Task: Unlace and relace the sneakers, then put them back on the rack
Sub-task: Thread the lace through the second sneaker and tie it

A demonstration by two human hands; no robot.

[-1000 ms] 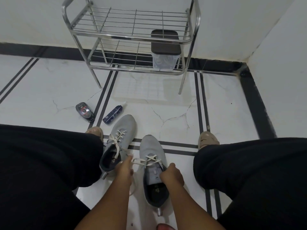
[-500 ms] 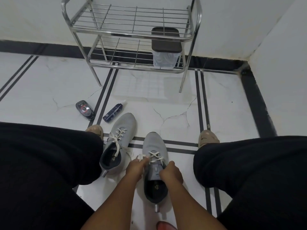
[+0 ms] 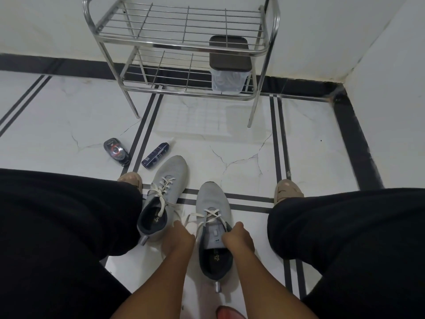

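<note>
1. White marble floor [image 3: 241,139] with black inlay lines runs to a wall corner; a person sits above it, knees apart, and two grey sneakers lie between the feet.
2. Head view, the hands: the right sneaker [image 3: 212,226], partly unlaced, lies toe away, and the left hand [image 3: 178,239] pinches its white lace [image 3: 197,223] at the near eyelets, fingers curled. The right hand [image 3: 239,238] grips the collar edge, fingers curled round it.
3. Doing it well, I judge: hold the collar steady and draw the lace out one crossing at a time, so it does not snag.
4. The left sneaker [image 3: 164,194] lies just beside it, laced and apart from both hands.
5. Containers: the metal rack [image 3: 272,31] stands well apart; its lower shelf holds a clear bin with a dark lid [image 3: 230,54], contents unclear. A small tin [image 3: 115,150] and a spray bottle [image 3: 155,155] lie on the floor.
</note>
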